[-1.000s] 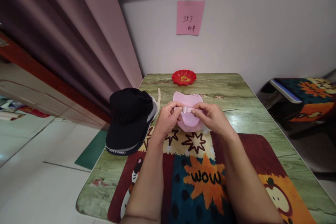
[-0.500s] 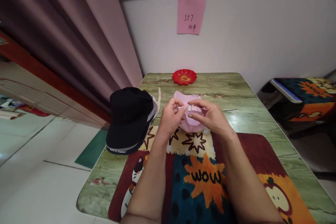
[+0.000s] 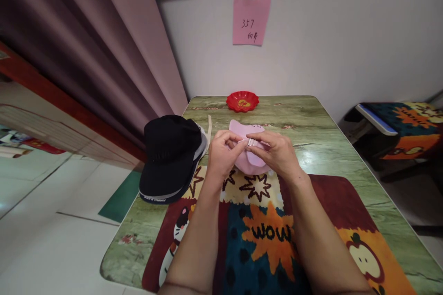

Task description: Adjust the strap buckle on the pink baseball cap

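A pink cap lies on the table between my hands, its strap raised toward me. With thumb and forefinger, my left hand pinches the strap's end, close to a small metal buckle. On the other side, my right hand grips the strap at the buckle between thumb and fingers. Fingers cover part of the strap, so whether its end passes through the buckle cannot be made out. Left of my hands sits a black cap, a pale strap sticking up behind it.
A red scalloped dish stands at the back of the green table. Under my forearms spreads a colourful mat. A pink note hangs on the wall; a stool is at right, a curtain at left.
My right thumb and fingers have closed in on the buckle, where they were apart before. My left hand has shifted slightly toward it. The buckle now looks tilted.
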Available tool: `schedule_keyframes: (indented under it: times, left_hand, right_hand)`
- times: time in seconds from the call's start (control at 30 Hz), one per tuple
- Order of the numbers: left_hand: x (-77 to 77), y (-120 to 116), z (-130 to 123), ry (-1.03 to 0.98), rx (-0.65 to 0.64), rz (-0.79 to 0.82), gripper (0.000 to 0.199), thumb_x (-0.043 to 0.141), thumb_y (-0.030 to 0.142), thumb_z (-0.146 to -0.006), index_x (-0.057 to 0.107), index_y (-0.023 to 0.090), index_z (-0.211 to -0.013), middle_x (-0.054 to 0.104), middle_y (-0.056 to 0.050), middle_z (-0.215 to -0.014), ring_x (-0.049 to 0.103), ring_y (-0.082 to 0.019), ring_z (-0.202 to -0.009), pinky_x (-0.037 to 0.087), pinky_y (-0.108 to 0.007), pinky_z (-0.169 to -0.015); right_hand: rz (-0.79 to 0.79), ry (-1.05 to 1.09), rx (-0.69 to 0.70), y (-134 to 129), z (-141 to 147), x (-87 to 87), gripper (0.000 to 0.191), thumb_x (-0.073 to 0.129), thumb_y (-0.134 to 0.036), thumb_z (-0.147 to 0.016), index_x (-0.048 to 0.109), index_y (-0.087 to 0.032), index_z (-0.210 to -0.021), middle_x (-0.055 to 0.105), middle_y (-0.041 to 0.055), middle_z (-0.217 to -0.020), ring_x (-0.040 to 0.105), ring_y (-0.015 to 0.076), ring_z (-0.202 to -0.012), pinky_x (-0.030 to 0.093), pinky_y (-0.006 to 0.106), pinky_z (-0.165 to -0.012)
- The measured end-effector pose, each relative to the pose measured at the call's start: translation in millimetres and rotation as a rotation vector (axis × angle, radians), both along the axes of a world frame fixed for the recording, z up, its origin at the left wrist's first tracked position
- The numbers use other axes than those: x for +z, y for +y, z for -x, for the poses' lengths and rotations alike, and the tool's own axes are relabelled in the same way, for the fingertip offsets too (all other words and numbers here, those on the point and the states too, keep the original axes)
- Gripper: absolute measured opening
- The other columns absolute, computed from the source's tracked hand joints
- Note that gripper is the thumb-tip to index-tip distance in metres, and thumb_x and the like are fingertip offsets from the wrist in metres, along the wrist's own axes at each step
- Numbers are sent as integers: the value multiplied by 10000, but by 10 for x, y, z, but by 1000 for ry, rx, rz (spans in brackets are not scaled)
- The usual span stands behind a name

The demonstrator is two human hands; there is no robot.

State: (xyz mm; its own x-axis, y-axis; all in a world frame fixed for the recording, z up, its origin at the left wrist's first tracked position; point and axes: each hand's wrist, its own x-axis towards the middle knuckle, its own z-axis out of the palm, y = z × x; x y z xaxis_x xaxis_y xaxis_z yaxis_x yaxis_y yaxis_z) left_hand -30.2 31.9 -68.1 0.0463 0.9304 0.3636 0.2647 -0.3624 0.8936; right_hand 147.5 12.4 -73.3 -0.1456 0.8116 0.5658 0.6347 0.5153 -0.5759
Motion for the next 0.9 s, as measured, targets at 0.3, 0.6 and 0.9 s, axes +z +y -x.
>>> schedule_keyframes:
  times: [0.3, 0.6, 0.9]
  left_hand:
    - [-21, -45, -83, -137, -105, 192, 180, 681, 318, -811, 551, 201, -766, 590, 38, -621, 542, -101, -527, 408, -214, -523]
    - [15, -56, -82, -413, -215, 476, 328, 802, 409, -698, 618, 153, -792, 615, 18, -587, 534, -89, -484, 418, -192, -454]
    - [-44, -35, -161, -488, -149, 399, 270, 770, 318, -680, 549, 167, -719, 610, 35, -677, 585, -85, -613, 534, -229, -670]
  right_hand:
    - [-40, -59, -18, -3, 40, 2, 169, 720, -292, -880, 768, -254, -1038, 772, 33, -879, 705, 208, -816, 517, 328, -795]
    - [-82, -46, -40, 1, 39, -1, 171, 727, -323, -886, 766, -246, -1033, 787, 50, -926, 719, 230, -888, 514, 357, -859]
    - [-167, -142, -116, 7, 133, -75, 162, 662, -258, -859, 762, -255, -987, 803, 20, -920, 722, 203, -813, 459, 420, -1058]
